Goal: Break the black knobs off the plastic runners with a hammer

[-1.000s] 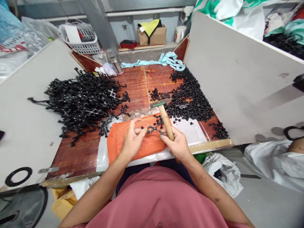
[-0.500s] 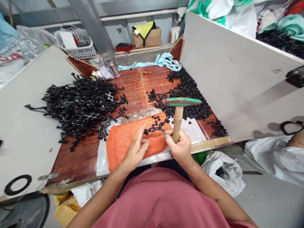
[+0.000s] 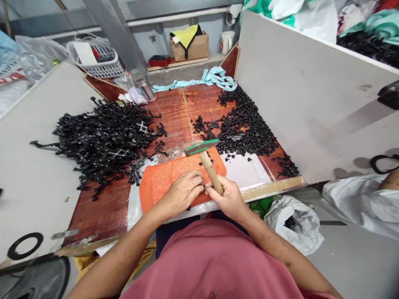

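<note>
My right hand [image 3: 229,196] is closed round the wooden handle of a hammer [image 3: 210,172], whose green-edged head points up and to the left. Its thumb and fingertip also meet a small black end beside my left hand. Fingers curled, my left hand [image 3: 184,190] grips a black jointed linkage [image 3: 188,208], mostly hidden beneath it. Both hands are close together over an orange cloth pad [image 3: 152,182]. A few small black studs [image 3: 200,163] lie on the pad by the hammer handle.
On the left is a tangled heap of black linkages [image 3: 102,141]; on the right, a pile of small black studs [image 3: 249,128]. Grey boards [image 3: 305,95] flank the wooden table [image 3: 171,116]. A steel flask [image 3: 145,86] and blue cloth strip [image 3: 215,78] lie toward the back.
The linkage has gone from the far part of the pad to under my left hand, whose fingers have closed. The hammer has swung left and lower, and my hands have come together.
</note>
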### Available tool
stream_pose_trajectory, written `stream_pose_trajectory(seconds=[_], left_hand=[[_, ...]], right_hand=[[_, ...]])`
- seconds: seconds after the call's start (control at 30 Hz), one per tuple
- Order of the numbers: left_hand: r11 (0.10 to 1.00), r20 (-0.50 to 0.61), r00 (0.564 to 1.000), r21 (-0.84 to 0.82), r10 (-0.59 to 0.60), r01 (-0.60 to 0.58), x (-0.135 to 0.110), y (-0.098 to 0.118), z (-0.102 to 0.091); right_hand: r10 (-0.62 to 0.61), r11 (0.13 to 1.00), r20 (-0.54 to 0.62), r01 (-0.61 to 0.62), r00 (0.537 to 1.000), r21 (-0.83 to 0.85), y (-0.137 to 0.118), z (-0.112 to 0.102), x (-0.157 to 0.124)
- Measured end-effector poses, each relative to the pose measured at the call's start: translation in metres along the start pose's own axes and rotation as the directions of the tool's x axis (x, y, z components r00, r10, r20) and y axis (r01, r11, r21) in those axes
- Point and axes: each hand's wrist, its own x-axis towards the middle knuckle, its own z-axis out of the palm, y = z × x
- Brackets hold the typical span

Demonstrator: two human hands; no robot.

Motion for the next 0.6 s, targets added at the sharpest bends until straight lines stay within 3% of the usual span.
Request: stream_pose_trajectory(seconds=[0.13,0.23,0.3,0.4,0.5,0.6], left_hand=[[0.972,0.072,0.997,-0.234,-0.016,0.032,0.005,0.001,0.003],[0.932,0.059,0.998,-0.359,-0.036,0.054,0.010,-0.003,0.003],[0.951,-0.031,0.995,-0.297,-0.098,0.085,0.015,-0.012,0.000],[0.981,-0.179,0.965,-0.063,-0.190,0.182,0.026,-0.032,-0.008],[0.963,-0.158,0.958,0.082,-0.240,0.255,0.036,-0.049,-0.012],[0.948,-0.114,0.954,0.127,-0.278,0.292,0.043,-0.057,-0.009]], right_hand=[[0.029,0.994,-0.021,-0.027,0.999,0.102,0.004,-0.002,-0.001],[0.041,0.989,0.003,-0.041,0.999,0.141,0.001,-0.007,0.001],[0.051,0.995,-0.016,-0.049,0.999,0.082,-0.001,-0.015,0.002],[0.088,0.984,-0.091,-0.100,0.992,-0.147,0.002,-0.037,-0.003],[0.148,0.928,-0.106,-0.176,0.983,-0.327,0.016,-0.062,-0.018],[0.188,0.871,-0.131,-0.227,0.973,-0.435,0.037,-0.079,-0.034]])
